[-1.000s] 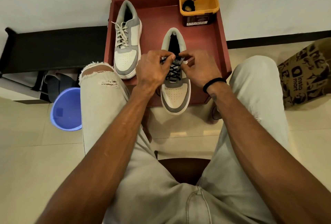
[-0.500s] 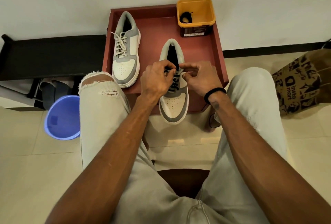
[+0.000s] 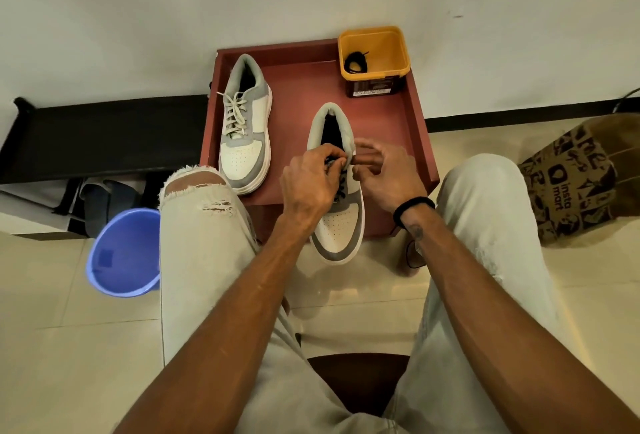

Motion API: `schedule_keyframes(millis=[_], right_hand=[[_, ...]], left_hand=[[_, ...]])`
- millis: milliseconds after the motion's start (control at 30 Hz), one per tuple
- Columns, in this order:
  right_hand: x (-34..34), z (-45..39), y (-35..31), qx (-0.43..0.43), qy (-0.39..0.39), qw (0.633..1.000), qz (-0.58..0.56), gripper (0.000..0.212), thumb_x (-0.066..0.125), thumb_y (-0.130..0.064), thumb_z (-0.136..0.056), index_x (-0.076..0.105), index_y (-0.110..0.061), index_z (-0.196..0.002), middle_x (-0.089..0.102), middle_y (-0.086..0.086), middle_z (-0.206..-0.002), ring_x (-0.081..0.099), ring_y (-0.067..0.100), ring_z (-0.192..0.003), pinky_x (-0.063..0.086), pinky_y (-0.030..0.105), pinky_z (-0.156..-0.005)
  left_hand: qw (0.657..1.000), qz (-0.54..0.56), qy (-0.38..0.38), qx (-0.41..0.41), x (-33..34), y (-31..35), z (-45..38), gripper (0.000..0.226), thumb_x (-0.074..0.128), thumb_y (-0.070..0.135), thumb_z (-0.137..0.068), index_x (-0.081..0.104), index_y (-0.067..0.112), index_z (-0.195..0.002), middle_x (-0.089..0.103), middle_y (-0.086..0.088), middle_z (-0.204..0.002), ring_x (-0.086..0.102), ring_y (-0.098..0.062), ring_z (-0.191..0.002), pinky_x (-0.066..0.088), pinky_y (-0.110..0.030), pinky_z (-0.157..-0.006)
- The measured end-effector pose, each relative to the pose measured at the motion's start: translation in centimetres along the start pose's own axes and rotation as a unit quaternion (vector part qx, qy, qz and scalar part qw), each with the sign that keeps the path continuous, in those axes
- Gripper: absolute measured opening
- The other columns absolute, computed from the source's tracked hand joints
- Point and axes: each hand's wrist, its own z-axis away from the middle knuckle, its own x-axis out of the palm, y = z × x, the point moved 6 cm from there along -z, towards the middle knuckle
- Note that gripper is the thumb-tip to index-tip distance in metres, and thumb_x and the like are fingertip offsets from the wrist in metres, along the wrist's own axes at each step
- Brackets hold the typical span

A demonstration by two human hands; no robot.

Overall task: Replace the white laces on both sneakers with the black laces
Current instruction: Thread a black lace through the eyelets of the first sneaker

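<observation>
A black lace (image 3: 341,184) is pinched at the tongue of the near sneaker (image 3: 341,225) by the left hand (image 3: 311,184); the right hand (image 3: 389,180) is blurred, its curled fingers' hold unclear. Most lacing is hidden. The white-laced sneaker (image 3: 244,128) lies beside it on the red worktop (image 3: 381,121).

Your left hand (image 3: 311,184) and right hand (image 3: 388,180) pinch the black lace (image 3: 341,187) at the near sneaker (image 3: 341,225); the white-laced sneaker (image 3: 246,128) sits beside it on the red surface (image 3: 311,87).
</observation>
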Motion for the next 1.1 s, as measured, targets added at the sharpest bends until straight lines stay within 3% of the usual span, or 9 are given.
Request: schedule_keyframes(millis=[167,267,367,533,667,767,867,1033,1100], right_hand=[[0.0,-0.6,-0.1,0.017,0.071,0.997,-0.003,0.033,0.079,-0.010,-0.087,0.071,-0.018,-0.118,0.074,-0.008,-0.092,0.068,-0.004,-0.085,0.047,0.001,-0.071],[0.1,-0.5,-0.1,0.020,0.097,0.995,-0.015,0.023,0.078,-0.010,-0.086,0.075,-0.017,-0.108,0.074,-0.009,-0.087,0.070,-0.001,-0.080,0.053,0.009,-0.071],[-0.2,-0.6,0.8,0.077,0.118,0.984,-0.110,0.019,0.079,-0.006,-0.083,0.076,-0.015,-0.100,0.075,-0.004,-0.085,0.071,0.001,-0.074,0.057,0.016,-0.069],[0.6,-0.3,2.3,0.230,0.091,0.895,-0.372,0.019,0.072,0.005,-0.085,0.070,-0.012,-0.093,0.071,0.003,-0.079,0.055,0.008,-0.054,0.048,0.023,-0.054],[1.3,-0.2,2.6,0.267,0.062,0.840,-0.468,0.022,0.064,0.010,-0.088,0.068,-0.011,-0.097,0.068,0.005,-0.081,0.047,0.010,-0.055,0.044,0.021,-0.050],[1.5,-0.2,2.8,0.273,0.050,0.840,-0.465,0.023,0.065,0.009,-0.087,0.068,-0.010,-0.098,0.069,0.007,-0.085,0.048,0.011,-0.059,0.045,0.021,-0.051],[1.8,0.0,2.8,0.285,0.064,0.846,-0.447,0.023,0.067,0.009,-0.085,0.069,-0.012,-0.096,0.069,0.005,-0.080,0.049,0.009,-0.055,0.046,0.023,-0.052],[0.8,0.0,3.2,0.281,0.155,0.891,-0.321,0.024,0.071,0.009,-0.077,0.067,-0.013,-0.085,0.068,0.002,-0.067,0.050,0.010,-0.046,0.044,0.025,-0.046],[0.0,-0.1,3.6,0.293,0.187,0.890,-0.295,0.020,0.069,0.006,-0.076,0.068,-0.014,-0.080,0.069,-0.001,-0.060,0.048,0.013,-0.044,0.042,0.024,-0.045]], left_hand=[[1.000,0.022,-0.008,0.000,-0.4,0.0,-0.2,0.021,0.068,0.038,-0.097,0.077,0.031,-0.115,0.078,0.008,-0.105,0.074,-0.014,-0.091,0.062,-0.040,-0.081],[1.000,0.011,-0.006,0.002,-0.4,0.1,0.2,0.025,0.065,0.039,-0.098,0.076,0.029,-0.119,0.078,0.007,-0.107,0.074,-0.014,-0.092,0.062,-0.040,-0.081],[1.000,0.016,-0.001,-0.003,-0.4,0.1,0.4,0.033,0.067,0.049,-0.095,0.076,0.029,-0.120,0.079,0.005,-0.107,0.075,-0.014,-0.091,0.062,-0.039,-0.080],[1.000,0.015,0.001,-0.007,-0.1,0.2,1.0,0.045,0.070,0.056,-0.091,0.074,0.027,-0.125,0.078,0.002,-0.110,0.074,-0.018,-0.093,0.062,-0.035,-0.078],[0.999,0.019,-0.009,-0.034,-0.1,0.1,1.0,0.047,0.065,0.065,-0.090,0.077,0.028,-0.117,0.079,0.003,-0.097,0.073,-0.018,-0.084,0.062,-0.037,-0.071],[0.998,-0.014,-0.018,-0.056,-0.3,-0.5,1.0,0.052,0.062,0.072,-0.088,0.079,0.028,-0.108,0.078,0.003,-0.090,0.073,-0.021,-0.081,0.061,-0.039,-0.069],[0.996,-0.063,-0.019,-0.054,-0.6,-0.3,1.1,0.052,0.063,0.071,-0.088,0.078,0.027,-0.112,0.078,0.001,-0.091,0.072,-0.022,-0.082,0.058,-0.035,-0.067],[0.992,-0.103,-0.007,-0.071,0.0,0.0,1.9,0.057,0.060,0.074,-0.087,0.074,0.029,-0.119,0.077,-0.001,-0.095,0.073,-0.026,-0.085,0.060,-0.040,-0.069],[0.992,-0.107,-0.005,-0.073,0.0,0.2,2.0,0.058,0.059,0.074,-0.088,0.074,0.028,-0.120,0.077,-0.002,-0.096,0.073,-0.027,-0.086,0.057,-0.040,-0.069]])
